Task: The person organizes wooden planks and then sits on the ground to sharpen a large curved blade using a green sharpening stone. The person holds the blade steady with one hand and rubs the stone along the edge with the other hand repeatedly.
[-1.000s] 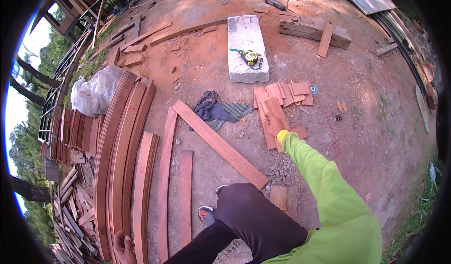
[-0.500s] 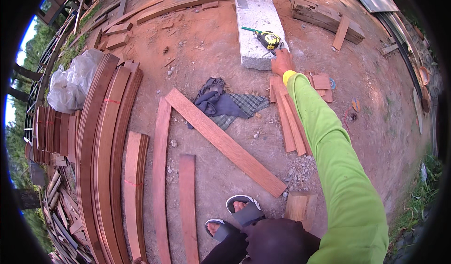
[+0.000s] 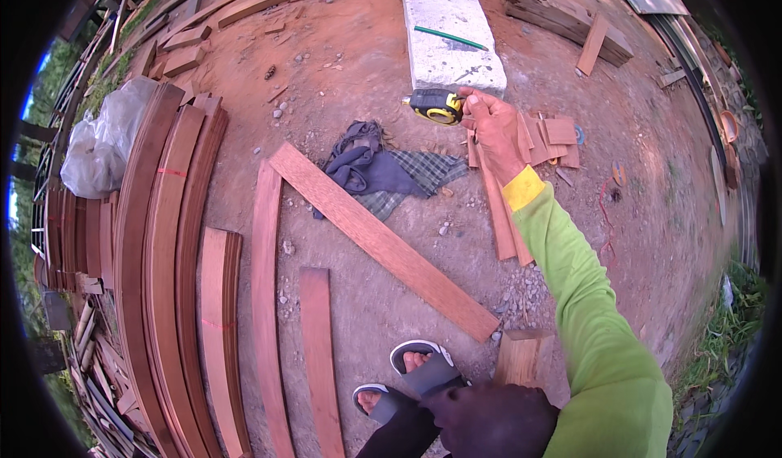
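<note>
My right hand (image 3: 494, 132) is closed on a black and yellow tape measure (image 3: 437, 106), gripping it at one end with the fingers. It hangs in the air near the close edge of a white block (image 3: 452, 10). On top of that block lies a green pencil (image 3: 450, 38). Below my right hand, reddish wood strips (image 3: 498, 205) rest on the ground. A flat plank (image 3: 383, 242) lies slantwise in front of my feet, its far end by a second, lengthwise plank (image 3: 267, 311). My left hand is out of view.
Stacked long boards (image 3: 163, 271) and a clear plastic bag (image 3: 106, 144) stand at the left. A dark cloth (image 3: 358, 165) lies mid-ground. A short board (image 3: 322, 360) and a wood block (image 3: 521, 359) are near my feet. Pliers (image 3: 619, 174) lie at the right, a heavy beam (image 3: 566, 22) beyond.
My right hand has picked the tape measure up off the white block and drawn it back toward me. The pencil stays on the block.
</note>
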Demonstrator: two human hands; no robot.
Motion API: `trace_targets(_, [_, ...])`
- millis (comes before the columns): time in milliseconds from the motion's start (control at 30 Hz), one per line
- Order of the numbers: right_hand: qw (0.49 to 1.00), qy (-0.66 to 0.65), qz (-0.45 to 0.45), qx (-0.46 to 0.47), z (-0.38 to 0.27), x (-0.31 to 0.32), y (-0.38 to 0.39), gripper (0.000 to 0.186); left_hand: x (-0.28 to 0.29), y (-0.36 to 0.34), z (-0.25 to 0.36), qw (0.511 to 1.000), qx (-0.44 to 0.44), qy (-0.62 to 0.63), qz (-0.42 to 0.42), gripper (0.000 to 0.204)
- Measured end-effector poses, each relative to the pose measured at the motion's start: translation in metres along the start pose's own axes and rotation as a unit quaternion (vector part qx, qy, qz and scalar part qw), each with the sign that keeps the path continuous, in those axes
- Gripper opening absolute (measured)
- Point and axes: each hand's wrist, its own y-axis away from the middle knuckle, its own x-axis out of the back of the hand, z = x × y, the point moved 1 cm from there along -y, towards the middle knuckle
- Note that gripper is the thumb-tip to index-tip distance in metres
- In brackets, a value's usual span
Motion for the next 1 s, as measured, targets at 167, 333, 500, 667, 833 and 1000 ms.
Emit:
trace_targets(167, [0.975, -0.095, -0.169, -0.105, 0.012, -0.04, 0.101, 0.022, -0.008, 0.021, 0.032, 0.999, 0.028, -0.016, 0.005, 0.038])
trace_targets(333, [0.977, 0.01, -0.206, -0.047, 0.046, -0.044, 0.154, 0.021, -0.026, -0.004, 0.051, 0.999, 0.017, -0.017, -0.026, 0.038])
trace_targets(500, [0.943, 0.076, -0.323, -0.005, 0.044, -0.02, 0.173, 0.014, -0.022, -0.009, 0.042, 0.999, 0.034, -0.016, -0.013, 0.038])
trace_targets(667, [0.877, 0.22, -0.406, 0.132, 0.055, 0.005, 0.146, 0.008, -0.02, -0.003, 0.046, 0.999, 0.016, -0.029, -0.01, 0.038])
trace_targets(833, [0.85, 0.372, -0.073, 0.366, 0.038, 0.01, -0.027, 0.02, -0.015, -0.005, 0.034, 0.998, 0.013, -0.043, -0.038, 0.038])
trace_targets(1000, [0.757, 0.598, 0.05, 0.257, 0.055, 0.032, -0.164, 0.046, -0.015, 0.002, 0.038, 0.997, 0.036, -0.044, -0.058, 0.039])
